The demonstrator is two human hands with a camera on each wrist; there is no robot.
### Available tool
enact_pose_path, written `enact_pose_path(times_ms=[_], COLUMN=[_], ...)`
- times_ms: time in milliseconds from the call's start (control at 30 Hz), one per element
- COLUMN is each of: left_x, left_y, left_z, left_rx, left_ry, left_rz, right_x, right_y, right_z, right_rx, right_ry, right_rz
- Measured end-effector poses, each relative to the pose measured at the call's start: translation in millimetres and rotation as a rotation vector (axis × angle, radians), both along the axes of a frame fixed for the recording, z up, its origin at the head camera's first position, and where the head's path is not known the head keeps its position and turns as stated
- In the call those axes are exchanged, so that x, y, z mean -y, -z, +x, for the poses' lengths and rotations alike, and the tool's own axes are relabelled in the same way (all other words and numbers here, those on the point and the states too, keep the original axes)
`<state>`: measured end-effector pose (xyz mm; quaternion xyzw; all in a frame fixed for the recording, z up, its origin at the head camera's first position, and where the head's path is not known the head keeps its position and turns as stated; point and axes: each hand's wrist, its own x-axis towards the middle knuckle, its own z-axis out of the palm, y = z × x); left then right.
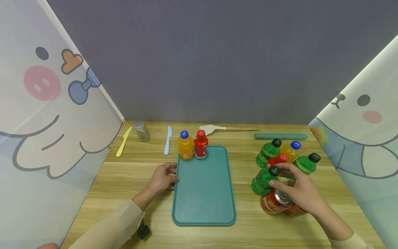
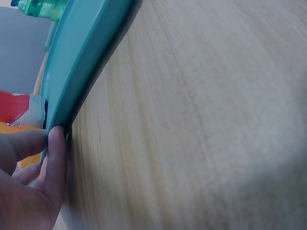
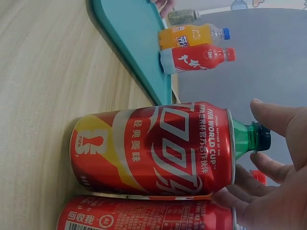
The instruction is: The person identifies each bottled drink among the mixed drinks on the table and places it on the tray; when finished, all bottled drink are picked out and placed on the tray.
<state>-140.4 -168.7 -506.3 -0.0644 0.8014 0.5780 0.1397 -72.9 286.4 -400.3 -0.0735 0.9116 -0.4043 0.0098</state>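
My left hand (image 1: 162, 177) is at the left edge of a teal tray (image 1: 203, 193), its fingers and thumb pinching the rim (image 2: 64, 108). An orange drink bottle (image 1: 186, 147) and a red bottle (image 1: 200, 145) stand upright at the tray's far left corner. On the right, my right hand (image 1: 298, 188) reaches over a group of drinks. Its thumb and fingers are spread on either side of the black cap (image 3: 263, 137) of a green bottle (image 1: 262, 181), with a gap at the thumb. A red soda can (image 3: 158, 151) stands just in front of that bottle.
Beside the hand stand more green bottles (image 1: 268, 152), another red bottle (image 1: 281, 158), another orange bottle (image 1: 290, 150) and a second can (image 1: 295, 210). Along the back lie a yellow knife (image 1: 124, 141), a jar (image 1: 142, 132), a blue knife (image 1: 168, 140), a spatula (image 1: 214, 128) and a green rod (image 1: 281, 136).
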Motion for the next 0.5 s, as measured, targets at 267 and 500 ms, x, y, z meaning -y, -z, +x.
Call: enact_pose_path(times_ms=[267, 500], left_x=[-0.9, -0.8], left_y=[-0.8, -0.2], left_z=[-0.9, -1.0], left_rx=[0.003, 0.001], left_ry=[-0.001, -0.001], left_rz=[0.000, -0.012], right_x=[5.0, 8.1], right_y=[-1.2, 2.1], right_z=[0.4, 0.3], right_rx=[0.083, 0.026], right_ry=[0.015, 0.014], right_rz=[0.021, 0.030])
